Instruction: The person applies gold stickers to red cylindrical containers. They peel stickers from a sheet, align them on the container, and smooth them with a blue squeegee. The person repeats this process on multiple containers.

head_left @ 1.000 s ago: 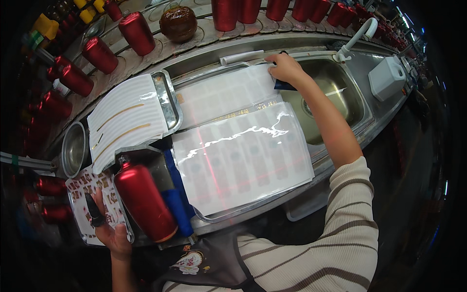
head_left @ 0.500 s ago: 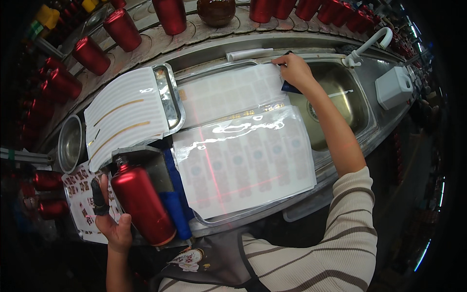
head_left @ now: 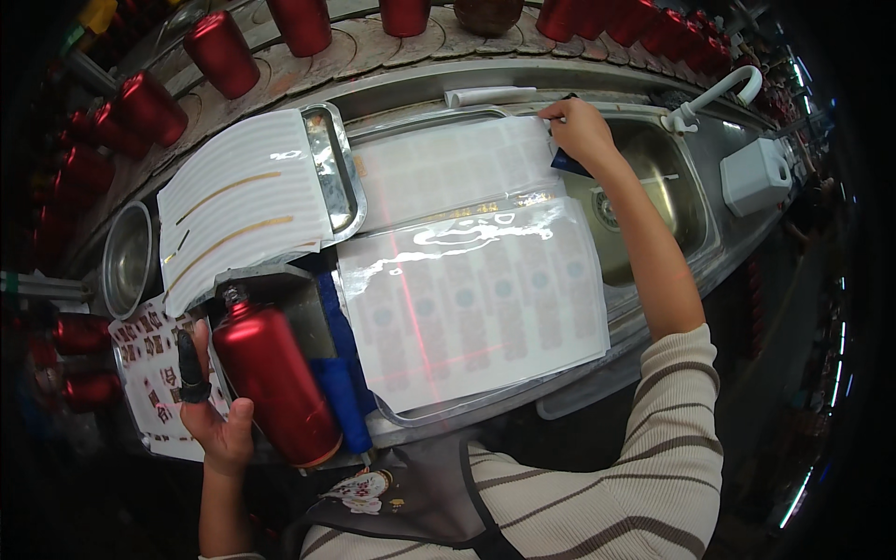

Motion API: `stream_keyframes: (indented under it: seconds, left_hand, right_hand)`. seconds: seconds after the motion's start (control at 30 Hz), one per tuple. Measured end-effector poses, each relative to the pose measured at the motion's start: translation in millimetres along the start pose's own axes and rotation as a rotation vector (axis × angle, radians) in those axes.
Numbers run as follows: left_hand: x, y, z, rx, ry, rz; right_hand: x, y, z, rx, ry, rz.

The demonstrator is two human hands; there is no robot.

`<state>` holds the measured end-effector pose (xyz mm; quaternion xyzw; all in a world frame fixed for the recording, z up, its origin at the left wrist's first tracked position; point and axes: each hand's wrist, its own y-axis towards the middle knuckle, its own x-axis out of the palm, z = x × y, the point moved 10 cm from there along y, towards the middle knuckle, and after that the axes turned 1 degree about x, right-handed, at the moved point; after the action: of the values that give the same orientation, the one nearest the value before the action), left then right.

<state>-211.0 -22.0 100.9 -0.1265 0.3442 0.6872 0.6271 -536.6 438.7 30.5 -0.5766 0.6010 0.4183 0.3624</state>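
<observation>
- here's the red bottle (head_left: 275,387), front and left, leaning with its dark neck toward the upper left and its base toward the person's body, a blue roll (head_left: 342,401) right beside it.
- left hand (head_left: 217,431) just to the bottle's left: nothing visible in its grasp, thumb apart, a black finger cover (head_left: 192,369) pointing up; whether it brushes the bottle, i can't tell.
- right hand (head_left: 586,135) reaches far out, fingers bent at the corner of the upper sheets (head_left: 448,166), a dark blue piece (head_left: 567,162) showing underneath; whether those fingers are pinching it, can't tell.
- between the arms, a glossy stack of clear-topped sheets (head_left: 481,313), faint columns of pale shapes showing through, thin red light lines running over it.
- out left, a printed sheet (head_left: 140,373) with red and brown marks near the left hand; above it a round metal bowl (head_left: 129,261) and a white ridged sheet (head_left: 238,182) with gold strips, partly over a metal tray (head_left: 334,163).
- to the right, the steel sink (head_left: 635,261), with a white faucet (head_left: 719,98) and a white jug (head_left: 754,177) beyond.
- and along the back, more red bottles (head_left: 221,53) line the curving conveyor (head_left: 353,51).
</observation>
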Motion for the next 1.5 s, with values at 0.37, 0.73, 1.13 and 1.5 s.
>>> stream_keyframes:
  seconds: [0.37,0.73,1.13,1.5]
  left_hand:
    - [-3.7,1.3,-4.8,-0.026,-0.050,0.018]
    - [-0.7,63.6,56.6,0.263,0.122,-0.039]
    - [181.5,267.6,113.6,0.471,0.091,-0.309]
    - [231.9,301.4,104.2,0.366,-0.176,-0.384]
  right_hand:
    - [1.9,7.2,6.4,-0.043,0.392,-0.116]
    - [6.9,8.7,3.4,-0.038,0.335,-0.130]
    - [-44.6,-24.3,-85.2,-0.189,0.375,-0.028]
    - [-64.2,-58.7,-116.8,-0.227,0.448,0.128]
